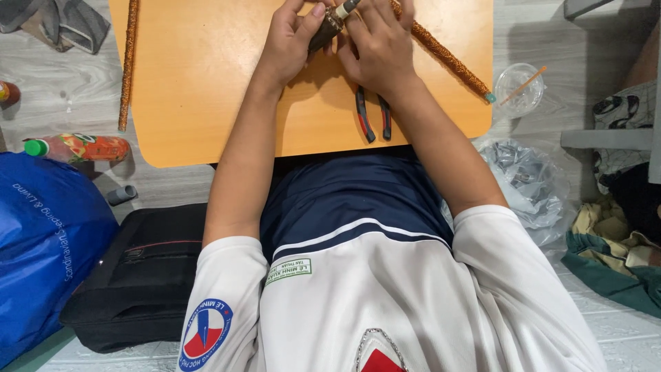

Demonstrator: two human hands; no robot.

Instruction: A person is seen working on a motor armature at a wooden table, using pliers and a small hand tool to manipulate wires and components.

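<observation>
Over the far edge of the orange counter (206, 83), the left hand (289, 45) has its fingers curled around a small dark, rough-looking piece (325, 31), possibly wire-wrapped. The right hand (379, 48) pinches its pale-tipped end, above red-handled pliers (372, 117) and beside a glittery orange stick (447, 58).

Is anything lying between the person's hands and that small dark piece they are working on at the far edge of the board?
Nothing visible does. The left hand and right hand both already grip the small dark piece. The pliers lie nearer the body on the orange board, clear of them.
</observation>
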